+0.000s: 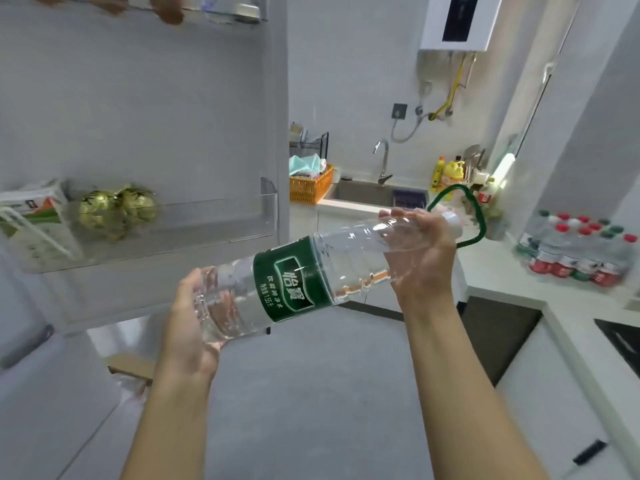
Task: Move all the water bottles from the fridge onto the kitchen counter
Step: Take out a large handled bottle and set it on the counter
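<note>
A large clear water bottle [294, 278] with a green label, white cap and green carry loop lies tilted in mid-air between the fridge door and the counter, cap end up to the right. My left hand [188, 327] cups its base from below. My right hand [420, 258] grips its shoulder near the neck. Several small water bottles [578, 251] with red, green and white caps stand grouped on the white kitchen counter [502, 271] at the right. The open fridge door [156, 116] fills the left side.
A door shelf [207, 223] holds two gold-wrapped balls [116, 209] and a carton [34, 216]. Further back are a sink [367, 194] with a tap, an orange basket [310, 185] and yellow bottles. A dark hob [620, 341] sits at the right edge. Grey floor lies below.
</note>
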A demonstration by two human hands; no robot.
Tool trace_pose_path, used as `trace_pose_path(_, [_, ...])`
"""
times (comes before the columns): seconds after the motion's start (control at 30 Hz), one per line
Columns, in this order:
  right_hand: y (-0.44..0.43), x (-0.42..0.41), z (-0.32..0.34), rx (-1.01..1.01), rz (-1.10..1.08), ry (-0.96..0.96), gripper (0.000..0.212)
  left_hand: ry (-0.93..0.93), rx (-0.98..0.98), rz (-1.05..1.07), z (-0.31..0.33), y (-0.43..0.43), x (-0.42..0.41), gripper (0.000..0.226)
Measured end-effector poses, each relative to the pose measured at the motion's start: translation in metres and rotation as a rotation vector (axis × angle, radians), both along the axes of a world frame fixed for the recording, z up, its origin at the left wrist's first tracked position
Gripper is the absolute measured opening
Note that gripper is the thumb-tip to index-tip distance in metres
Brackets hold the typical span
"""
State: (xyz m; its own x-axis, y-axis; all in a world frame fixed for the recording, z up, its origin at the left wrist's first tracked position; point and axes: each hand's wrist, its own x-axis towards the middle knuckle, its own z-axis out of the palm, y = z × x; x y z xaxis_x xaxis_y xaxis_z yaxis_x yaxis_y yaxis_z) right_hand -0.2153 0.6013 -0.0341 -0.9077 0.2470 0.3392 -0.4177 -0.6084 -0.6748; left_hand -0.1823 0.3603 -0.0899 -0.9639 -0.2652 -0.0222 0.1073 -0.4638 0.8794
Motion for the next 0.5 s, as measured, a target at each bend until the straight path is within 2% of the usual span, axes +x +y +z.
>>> trace_pose_path(0.17, [0.068, 0.005, -0.011, -0.016, -0.070, -0.079, 0.019, -0.060, -0.002, -0.043, -0.010, 0.064, -0.005, 0.026])
trace_pose_path(0.33, [0.120, 0.008, -0.017, -0.036, -0.160, -0.132, 0.024, -0.100, -0.007, -0.098, -0.017, 0.114, -0.022, 0.022])
trace_pose_path(0.4, [0.138, 0.008, -0.019, -0.051, -0.190, -0.141, 0.014, -0.106, -0.012, -0.128, -0.020, 0.132, -0.031, 0.021])
trace_pose_path(0.47, [0.156, 0.004, -0.024, -0.064, -0.235, -0.145, 0.040, -0.121, -0.005, -0.161, -0.024, 0.149, -0.042, 0.020])
trace_pose_path(0.5, [0.164, 0.002, -0.025, -0.085, -0.242, -0.145, 0.045, -0.128, -0.003, -0.182, -0.026, 0.157, -0.049, 0.020])
